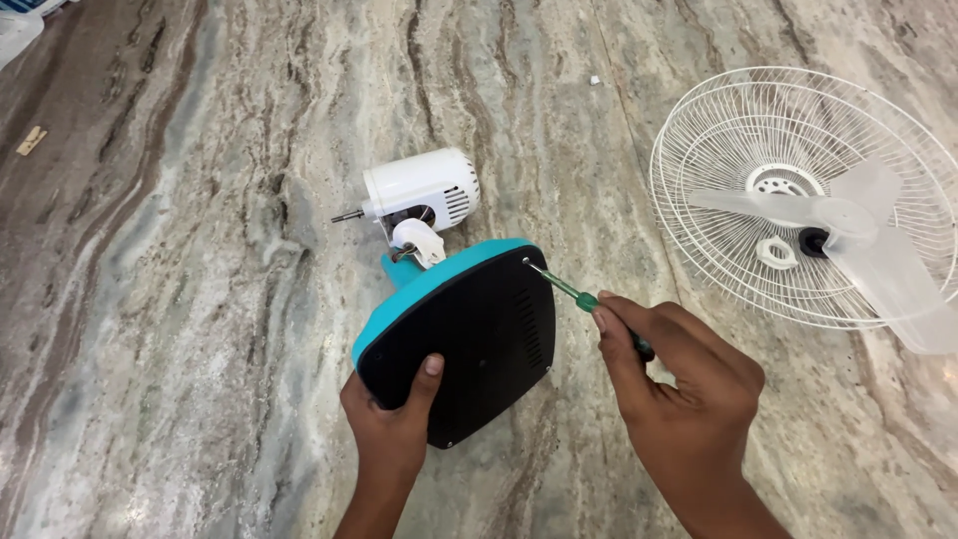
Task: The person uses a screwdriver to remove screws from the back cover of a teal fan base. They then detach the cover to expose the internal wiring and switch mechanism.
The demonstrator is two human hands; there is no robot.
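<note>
A table fan lies on its side on the marble floor. Its teal base (469, 334) is tipped up so the black underside faces me, and my left hand (391, 424) grips its lower left edge with the thumb on the black plate. My right hand (679, 374) holds a green-handled screwdriver (579, 296), whose tip sits at a screw in the upper right corner of the black plate. The white motor housing (424, 190), with its bare shaft pointing left, lies beyond the base.
A white wire fan guard (728, 140) lies flat at the right, with a clear plastic blade (878, 260) and a white ring nut (776, 253) resting on it. A small tan scrap (31, 140) lies at the far left.
</note>
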